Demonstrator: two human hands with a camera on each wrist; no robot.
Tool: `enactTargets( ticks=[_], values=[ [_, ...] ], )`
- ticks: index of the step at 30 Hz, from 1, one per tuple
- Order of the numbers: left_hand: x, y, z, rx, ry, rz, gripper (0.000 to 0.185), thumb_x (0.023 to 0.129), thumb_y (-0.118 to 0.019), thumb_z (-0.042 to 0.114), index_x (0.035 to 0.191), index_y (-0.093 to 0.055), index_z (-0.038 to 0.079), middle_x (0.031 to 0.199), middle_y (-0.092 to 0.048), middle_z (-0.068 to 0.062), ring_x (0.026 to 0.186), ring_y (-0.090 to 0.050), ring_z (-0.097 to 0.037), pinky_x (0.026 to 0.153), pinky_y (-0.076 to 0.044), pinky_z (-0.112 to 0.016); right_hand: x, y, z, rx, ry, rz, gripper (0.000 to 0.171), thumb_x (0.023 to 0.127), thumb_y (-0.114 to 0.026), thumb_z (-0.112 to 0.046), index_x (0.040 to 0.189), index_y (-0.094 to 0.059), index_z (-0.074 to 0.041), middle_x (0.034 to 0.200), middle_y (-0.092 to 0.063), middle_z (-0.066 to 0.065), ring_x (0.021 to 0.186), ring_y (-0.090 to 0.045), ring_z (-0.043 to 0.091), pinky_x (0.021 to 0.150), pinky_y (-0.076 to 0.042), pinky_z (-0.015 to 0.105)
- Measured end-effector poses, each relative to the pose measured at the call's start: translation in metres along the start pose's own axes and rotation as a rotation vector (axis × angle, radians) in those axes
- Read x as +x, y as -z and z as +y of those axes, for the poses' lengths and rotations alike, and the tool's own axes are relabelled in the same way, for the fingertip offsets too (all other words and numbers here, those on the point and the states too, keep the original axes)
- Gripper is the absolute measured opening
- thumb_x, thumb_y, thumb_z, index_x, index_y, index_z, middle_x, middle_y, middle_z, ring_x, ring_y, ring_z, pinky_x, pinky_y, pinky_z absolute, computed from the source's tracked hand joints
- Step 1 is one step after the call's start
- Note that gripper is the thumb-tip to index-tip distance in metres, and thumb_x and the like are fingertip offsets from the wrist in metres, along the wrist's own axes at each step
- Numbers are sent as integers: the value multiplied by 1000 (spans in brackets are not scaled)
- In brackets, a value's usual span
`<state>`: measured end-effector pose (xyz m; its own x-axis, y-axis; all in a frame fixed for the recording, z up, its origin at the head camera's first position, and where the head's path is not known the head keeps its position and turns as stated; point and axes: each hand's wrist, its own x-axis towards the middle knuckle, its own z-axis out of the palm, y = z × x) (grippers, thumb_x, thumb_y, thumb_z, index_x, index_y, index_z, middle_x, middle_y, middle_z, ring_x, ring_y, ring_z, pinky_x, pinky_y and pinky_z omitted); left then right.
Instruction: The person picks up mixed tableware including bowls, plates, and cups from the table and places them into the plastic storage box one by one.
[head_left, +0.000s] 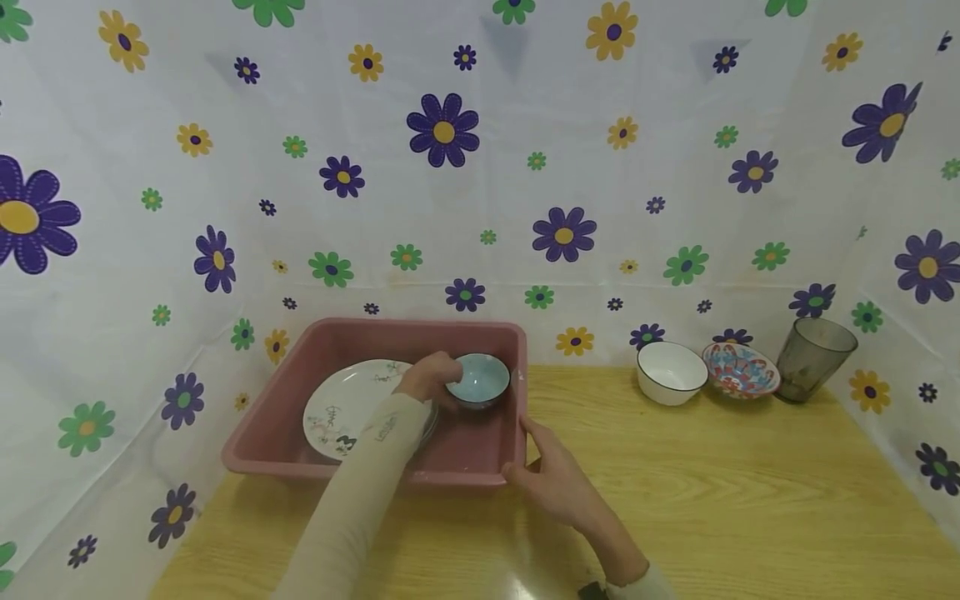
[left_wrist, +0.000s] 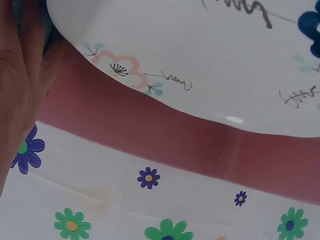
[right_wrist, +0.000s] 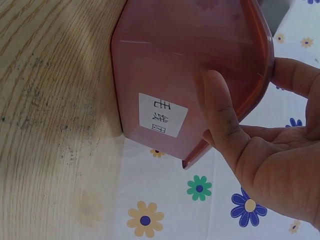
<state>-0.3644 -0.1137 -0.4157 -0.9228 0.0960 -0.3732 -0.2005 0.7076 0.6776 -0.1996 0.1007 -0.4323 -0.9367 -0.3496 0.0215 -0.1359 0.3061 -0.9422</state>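
Note:
A light blue bowl (head_left: 478,380) is in the right part of a pink plastic basin (head_left: 247,446). My left hand (head_left: 430,377) reaches into the basin and pinches the bowl's left rim. In the left wrist view, the fingers (left_wrist: 25,75) show at the left edge, with a sliver of the bowl behind them. A white plate (head_left: 341,404) with flower and script designs lies in the basin under my left forearm. My right hand (head_left: 553,479) grips the basin's front right corner. Its thumb (right_wrist: 220,100) lies against the outer wall, and other fingers reach the rim.
At the back right of the wooden table (head_left: 712,500) stand a white bowl (head_left: 670,375) with a dark rim, a red-and-blue patterned bowl (head_left: 741,371) and a grey see-through cup (head_left: 813,362). A flowered sheet (head_left: 510,192) hangs behind and at both sides. The basin carries a white label (right_wrist: 162,115).

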Motion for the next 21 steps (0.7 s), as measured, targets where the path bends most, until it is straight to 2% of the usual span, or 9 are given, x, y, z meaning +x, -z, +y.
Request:
enactTargets(
  ticks=[2,4,6,9,11,13,17,18,21],
  values=[
    [1,0,1,25,-19,21,22,78,-52,-6,98,-60,-5,90,-55,-11,81,-51,-24,63,-42,-27,0,0,1,-3,-3,0,75,92,-65,-19,155,-27,-3,150,-36,23,86,-64,19,72,-54,31],
    [4,-1,0,-63,-37,27,24,73,-46,-5,93,-59,-4,87,-56,-11,80,-52,-26,63,-47,-31,0,0,1,-7,-1,1,75,93,-65,-19,155,-27,-3,150,-36,23,86,-64,19,73,-54,31],
    [2,-2,4,-81,-41,40,25,71,-45,-5,92,-58,-3,87,-54,-11,83,-52,-28,64,-50,-34,0,0,2,-5,-1,1,75,93,-65,-18,155,-27,-2,151,-35,24,86,-64,20,73,-54,31],
    [-3,-4,12,-92,-18,50,29,72,-45,-4,98,-56,-3,91,-52,-11,87,-52,-30,63,-50,-36,0,0,1,-4,1,7,75,93,-65,-18,155,-27,-2,151,-35,24,84,-64,19,71,-54,31],
    [-9,-6,20,-73,17,56,35,76,-44,-4,110,-53,-5,100,-49,-12,94,-50,-30,67,-50,-38,0,0,0,0,-4,15,75,92,-65,-18,155,-27,-2,150,-36,24,83,-64,18,69,-53,31],
    [-11,-8,26,63,2,66,43,80,-45,0,123,-48,-8,108,-51,-15,98,-50,-31,72,-50,-39,-1,0,-1,4,-4,22,75,92,-66,-18,154,-28,-1,150,-36,24,81,-64,18,67,-53,31],
    [-16,-12,36,401,4,137,60,90,-47,12,142,-30,-12,130,-48,-27,114,-52,-37,96,-48,-46,-1,-1,-3,17,-4,27,76,91,-67,-18,154,-28,-1,151,-36,23,81,-64,17,66,-52,31],
    [-19,-13,38,459,11,163,62,92,-48,15,144,-28,-12,132,-46,-31,115,-52,-39,100,-46,-47,-2,-1,-3,19,-4,26,76,91,-67,-18,154,-28,-1,151,-36,23,81,-64,17,66,-52,31],
    [-23,-18,41,514,27,221,62,94,-49,17,146,-26,-7,135,-37,-34,116,-52,-44,101,-45,-52,-3,-2,-3,30,-5,28,75,91,-66,-17,154,-28,-1,151,-36,23,82,-64,19,65,-52,32]
  ],
)
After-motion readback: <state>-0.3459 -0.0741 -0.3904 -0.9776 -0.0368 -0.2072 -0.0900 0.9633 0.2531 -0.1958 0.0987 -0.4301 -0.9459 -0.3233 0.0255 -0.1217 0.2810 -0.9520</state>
